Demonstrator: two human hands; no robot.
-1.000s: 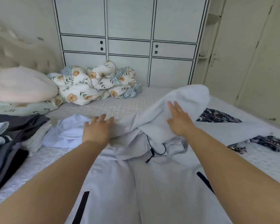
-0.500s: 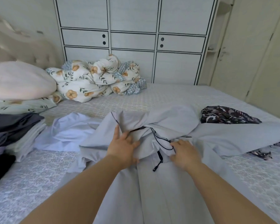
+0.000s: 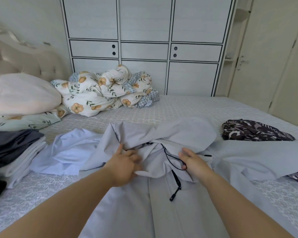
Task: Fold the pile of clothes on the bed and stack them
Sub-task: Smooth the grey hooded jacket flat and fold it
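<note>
Item under handling: a pale grey hooded jacket (image 3: 144, 212), laid front-up across the near part of the bed (image 3: 187, 109), its hood (image 3: 187, 133) bunched at the far end and one sleeve (image 3: 258, 158) spread out to the right. The left hand (image 3: 123, 166) is seen gripping a fold of fabric near the collar, fingers curled into the cloth, though the fingertips are blurred. The right hand (image 3: 193, 163) is seen resting on the collar area with fingers bent around the black drawcord (image 3: 170, 159); whether the cord itself is pinched, or only the cloth beneath it, cannot be told. A black zip pull (image 3: 175, 193) is noted lying loose on the jacket front. A light blue garment (image 3: 67, 152) is recorded just beside the jacket on the left, partly overlapped by it; a dark patterned garment (image 3: 253, 130) lies to the right, near the spread sleeve; a stack of folded clothes (image 3: 12, 152) is held at the left edge. A floral duvet (image 3: 101, 93) and pillows (image 3: 21, 93) are lodged at the head of the bed. Risks judged: the drawcord may be trapped inside a fold, leaving a lump; the bunched hood, if not flattened, may yield an uneven bundle that tips the stack; the blue garment may be dragged along where the jacket overlaps it
</note>
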